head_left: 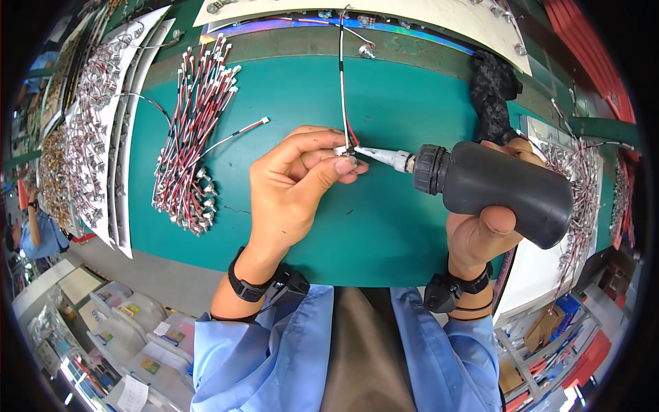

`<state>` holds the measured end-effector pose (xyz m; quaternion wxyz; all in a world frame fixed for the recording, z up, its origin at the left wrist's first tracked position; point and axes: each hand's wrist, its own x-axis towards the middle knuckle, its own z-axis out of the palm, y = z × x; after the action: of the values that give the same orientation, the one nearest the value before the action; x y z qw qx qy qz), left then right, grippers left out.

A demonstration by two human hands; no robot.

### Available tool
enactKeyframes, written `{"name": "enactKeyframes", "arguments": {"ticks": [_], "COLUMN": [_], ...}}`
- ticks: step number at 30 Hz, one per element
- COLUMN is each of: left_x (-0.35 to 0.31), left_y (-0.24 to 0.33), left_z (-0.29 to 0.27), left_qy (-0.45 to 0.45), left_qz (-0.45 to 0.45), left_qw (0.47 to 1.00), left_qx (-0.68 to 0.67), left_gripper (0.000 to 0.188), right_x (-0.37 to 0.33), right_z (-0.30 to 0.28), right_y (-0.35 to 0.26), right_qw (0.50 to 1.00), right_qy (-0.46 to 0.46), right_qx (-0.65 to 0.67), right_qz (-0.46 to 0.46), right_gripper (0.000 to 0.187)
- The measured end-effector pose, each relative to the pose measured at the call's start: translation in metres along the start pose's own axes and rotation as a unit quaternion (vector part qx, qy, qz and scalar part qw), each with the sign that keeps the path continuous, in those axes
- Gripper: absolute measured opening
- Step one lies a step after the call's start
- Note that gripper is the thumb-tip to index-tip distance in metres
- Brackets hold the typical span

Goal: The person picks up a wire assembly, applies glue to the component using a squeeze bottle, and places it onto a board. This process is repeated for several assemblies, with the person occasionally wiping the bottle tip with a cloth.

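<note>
My left hand [295, 172] pinches a small metal part with wire leads [342, 75] between thumb and fingers. Its black, white and red wires run up from the fingertips toward the far edge of the mat. In my right hand [480, 226] lies a black squeeze bottle [508, 189], tilted on its side with the white nozzle [384, 158] pointing left. The nozzle's tip meets the part at my left fingertips; whether anything comes out of it cannot be seen. A heap of similar wired parts [195, 137] rests on the green mat [405, 89] to the left.
White boards [123, 103] crowded with wired parts stand at the left. More wired parts [570, 172] lie on a white sheet at the right. A black cloth [491, 96] sits at the mat's far right. Plastic bins [137, 309] stand below left, and another person [41, 230] is at far left.
</note>
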<state>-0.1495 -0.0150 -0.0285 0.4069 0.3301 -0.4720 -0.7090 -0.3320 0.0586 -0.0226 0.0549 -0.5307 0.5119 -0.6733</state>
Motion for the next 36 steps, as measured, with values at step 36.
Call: {"name": "enactKeyframes", "arguments": {"ticks": [36], "left_x": [0.001], "left_y": [0.000], "left_z": [-0.005], "left_qy": [-0.016], "left_qz": [-0.001], "left_qw": [1.000], "left_qx": [0.024], "left_gripper": [0.020], "right_x": [0.022], "right_z": [0.002], "right_y": [0.004], "right_qw": [0.990], "right_qy": [0.092], "right_qx": [-0.056], "right_qz": [0.095], "right_gripper": [0.042]}}
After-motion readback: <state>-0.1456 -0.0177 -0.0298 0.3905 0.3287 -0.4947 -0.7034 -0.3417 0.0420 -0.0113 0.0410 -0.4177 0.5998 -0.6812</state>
